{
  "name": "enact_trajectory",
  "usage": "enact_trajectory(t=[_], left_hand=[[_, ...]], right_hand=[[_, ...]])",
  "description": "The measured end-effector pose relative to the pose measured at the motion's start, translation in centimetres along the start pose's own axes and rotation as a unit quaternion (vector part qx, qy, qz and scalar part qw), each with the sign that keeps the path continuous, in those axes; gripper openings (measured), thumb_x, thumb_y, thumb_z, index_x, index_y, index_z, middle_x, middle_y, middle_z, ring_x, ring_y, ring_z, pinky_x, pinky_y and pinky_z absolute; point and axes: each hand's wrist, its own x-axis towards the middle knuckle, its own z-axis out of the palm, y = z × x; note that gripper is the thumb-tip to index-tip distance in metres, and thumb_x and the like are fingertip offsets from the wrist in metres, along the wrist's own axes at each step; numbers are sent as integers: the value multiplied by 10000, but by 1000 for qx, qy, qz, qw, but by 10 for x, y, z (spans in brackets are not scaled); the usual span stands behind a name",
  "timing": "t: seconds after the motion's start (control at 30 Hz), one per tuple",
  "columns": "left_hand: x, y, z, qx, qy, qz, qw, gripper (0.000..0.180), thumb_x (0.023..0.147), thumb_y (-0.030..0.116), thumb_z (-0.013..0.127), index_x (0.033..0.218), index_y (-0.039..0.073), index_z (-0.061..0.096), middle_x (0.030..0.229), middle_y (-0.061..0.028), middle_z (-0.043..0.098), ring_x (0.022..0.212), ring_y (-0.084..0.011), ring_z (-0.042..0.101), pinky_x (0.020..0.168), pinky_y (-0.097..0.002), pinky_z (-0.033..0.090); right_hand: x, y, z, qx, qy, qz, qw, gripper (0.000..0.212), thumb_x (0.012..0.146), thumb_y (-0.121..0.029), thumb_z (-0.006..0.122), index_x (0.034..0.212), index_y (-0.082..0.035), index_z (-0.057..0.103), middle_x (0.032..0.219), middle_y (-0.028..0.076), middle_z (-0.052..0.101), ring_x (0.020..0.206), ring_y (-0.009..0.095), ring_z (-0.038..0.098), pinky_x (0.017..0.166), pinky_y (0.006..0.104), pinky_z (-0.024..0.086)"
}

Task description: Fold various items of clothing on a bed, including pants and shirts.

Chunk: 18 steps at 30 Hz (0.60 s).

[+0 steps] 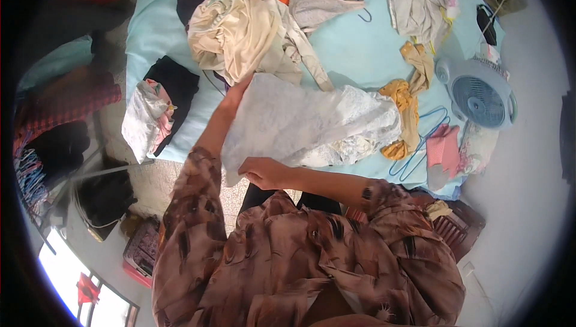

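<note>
A thin white garment or cloth with a faint pattern point(282, 111) is spread above the bed's near edge, its far end crumpled to the right. My left hand point(238, 90) grips its upper left corner, the fingers partly hidden behind the fabric. My right hand point(264, 173) is closed on its lower left edge, knuckles toward me. Just beyond my left hand lies a bunched cream satin cloth point(231, 33). Beige clothing with a long strap-like piece point(309, 63) lies beside it. A mustard-yellow cloth point(399, 111) sits at the white garment's right end.
The bed has a light blue sheet point(354, 33). A blue-grey fan point(480, 96), blue hangers point(414, 147) and a pink striped cloth point(443, 150) lie at right. White and pink clothes point(147, 114) rest on black fabric at left. A grey garment point(414, 3) is far right.
</note>
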Motion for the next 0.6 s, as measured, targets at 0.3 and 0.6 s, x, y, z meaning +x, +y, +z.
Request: enact_trajectory(t=[0.3, 0.6], left_hand=[[-27, -11, -15, -6, 47, 104, 993, 453, 892, 311, 329, 1293, 108, 277, 1174, -126, 476, 966, -222, 513, 807, -331, 417], [-53, -110, -63, 436, 175, 326, 821, 450, 770, 258, 592, 1091, 3, 404, 939, -136, 551, 816, -213, 547, 747, -299, 429]], right_hand=[[-58, 38, -15, -147, -148, 141, 968, 238, 698, -124, 487, 912, -70, 576, 876, 122, 580, 848, 290, 551, 719, 395, 437], [-194, 64, -168, -464, 157, 238, 839, 194, 675, -104, 522, 852, -81, 599, 871, 105, 550, 848, 289, 514, 722, 387, 438]])
